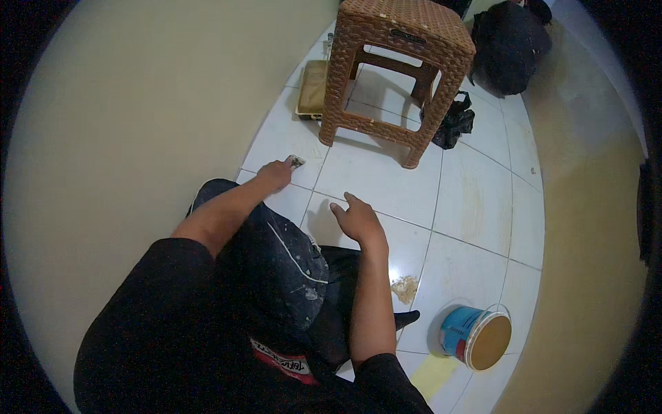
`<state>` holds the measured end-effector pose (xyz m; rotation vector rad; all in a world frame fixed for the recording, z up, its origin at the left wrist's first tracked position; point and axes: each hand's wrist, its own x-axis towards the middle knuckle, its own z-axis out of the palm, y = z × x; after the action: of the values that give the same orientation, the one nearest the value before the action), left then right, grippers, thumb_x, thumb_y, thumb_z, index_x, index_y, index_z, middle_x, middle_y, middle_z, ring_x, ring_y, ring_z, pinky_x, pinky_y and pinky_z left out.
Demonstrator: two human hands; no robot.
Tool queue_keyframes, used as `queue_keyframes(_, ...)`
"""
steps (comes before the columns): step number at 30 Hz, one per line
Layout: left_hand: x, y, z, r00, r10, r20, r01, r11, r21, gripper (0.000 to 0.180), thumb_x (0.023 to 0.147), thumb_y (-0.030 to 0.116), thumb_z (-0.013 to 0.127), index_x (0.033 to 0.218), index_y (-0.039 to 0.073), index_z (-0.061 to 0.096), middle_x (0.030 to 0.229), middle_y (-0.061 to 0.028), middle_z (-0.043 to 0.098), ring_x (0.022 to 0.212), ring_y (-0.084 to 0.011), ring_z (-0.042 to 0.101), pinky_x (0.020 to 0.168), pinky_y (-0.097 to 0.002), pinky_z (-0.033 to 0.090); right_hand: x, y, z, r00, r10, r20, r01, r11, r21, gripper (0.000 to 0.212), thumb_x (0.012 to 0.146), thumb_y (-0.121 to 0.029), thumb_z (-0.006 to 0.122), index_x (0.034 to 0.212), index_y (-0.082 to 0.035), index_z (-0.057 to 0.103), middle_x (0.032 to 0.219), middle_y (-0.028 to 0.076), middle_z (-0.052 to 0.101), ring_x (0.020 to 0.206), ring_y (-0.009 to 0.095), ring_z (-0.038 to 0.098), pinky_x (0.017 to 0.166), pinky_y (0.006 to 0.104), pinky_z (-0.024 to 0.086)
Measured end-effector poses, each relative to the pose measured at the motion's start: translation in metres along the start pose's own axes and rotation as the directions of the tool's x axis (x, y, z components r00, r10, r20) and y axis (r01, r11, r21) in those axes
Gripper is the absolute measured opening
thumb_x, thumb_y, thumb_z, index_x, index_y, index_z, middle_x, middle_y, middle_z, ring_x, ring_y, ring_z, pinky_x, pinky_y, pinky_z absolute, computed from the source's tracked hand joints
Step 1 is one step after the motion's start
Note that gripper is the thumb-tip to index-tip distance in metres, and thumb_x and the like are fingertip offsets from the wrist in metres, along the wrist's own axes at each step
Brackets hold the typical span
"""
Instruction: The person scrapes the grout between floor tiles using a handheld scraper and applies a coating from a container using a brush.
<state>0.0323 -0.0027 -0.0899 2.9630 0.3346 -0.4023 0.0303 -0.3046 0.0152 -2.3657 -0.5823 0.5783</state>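
My left hand [277, 175] is low over the white tiled floor [372, 172], near the left wall. Its fingers are closed on a small flat scraper [296, 161], whose smudged, pale end rests at the floor; the handle is hidden in the hand. Faint streaks mark the tile around it. My right hand [360, 219] hangs above the floor to the right, holding nothing, with thumb and fingers apart. Beyond both hands stands a brown woven-pattern plastic stool [403, 24].
A tan paint tray [314, 86] sits left of the stool, a black plastic bag [456, 124] right of it. A dark bulky shape [510, 48] is at the far right. Nearer are a crumbly tan heap [405, 288], a blue bucket [458, 331] with a tan top, and a yellow strip [434, 376].
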Motion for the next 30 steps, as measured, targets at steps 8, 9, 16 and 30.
queue_keyframes(8, 0.008, -0.002, -0.011, 0.998, 0.008, 0.056, -0.009, 1.0, 0.011, 0.037, 0.098, 0.029, 0.04, 0.117, -0.001, 0.052, 0.09, -0.0264, 0.067, 0.086, -0.0432, 0.065, 0.079, -0.0529, 0.052, -0.009, -0.013, -0.021, 0.997, 0.041, 0.066, -0.049, 0.992, 0.116, 0.065, 0.088, -0.043, 0.057, 0.133, 0.004, 0.049, 0.127, 0.029, 0.054, 0.12, 0.039, 0.053, 0.103, 0.0408, 0.041)
queue_keyframes(9, 0.009, -0.006, -0.007, 0.998, 0.005, 0.058, -0.006, 1.0, 0.016, 0.037, 0.098, 0.029, 0.04, 0.117, -0.001, 0.052, 0.09, -0.0264, 0.067, 0.086, -0.0432, 0.065, 0.079, -0.0529, 0.052, -0.009, -0.014, -0.019, 0.997, 0.039, 0.068, -0.047, 0.991, 0.122, 0.065, 0.088, -0.043, 0.057, 0.133, 0.004, 0.049, 0.127, 0.029, 0.054, 0.12, 0.039, 0.053, 0.103, 0.0408, 0.041)
queue_keyframes(16, 0.015, -0.012, 0.0, 0.998, -0.037, 0.045, 0.037, 0.999, -0.002, 0.038, 0.097, 0.03, 0.043, 0.117, -0.001, 0.053, 0.093, -0.0257, 0.067, 0.087, -0.0422, 0.065, 0.08, -0.0521, 0.051, -0.005, -0.009, -0.013, 0.999, 0.021, 0.046, -0.022, 0.999, 0.029, 0.064, 0.089, -0.042, 0.057, 0.132, 0.004, 0.049, 0.127, 0.029, 0.054, 0.121, 0.04, 0.052, 0.104, 0.0407, 0.041)
queue_keyframes(30, 0.016, -0.008, -0.017, 0.982, -0.02, 0.187, 0.002, 0.995, 0.098, 0.044, 0.092, 0.02, 0.046, 0.131, -0.001, 0.047, 0.106, -0.0246, 0.066, 0.099, -0.0366, 0.065, 0.085, -0.0463, 0.052, -0.001, -0.007, -0.014, 0.995, 0.041, 0.093, -0.04, 0.999, -0.012, 0.067, 0.091, -0.045, 0.051, 0.134, 0.006, 0.046, 0.127, 0.03, 0.054, 0.12, 0.041, 0.052, 0.104, 0.0445, 0.041)
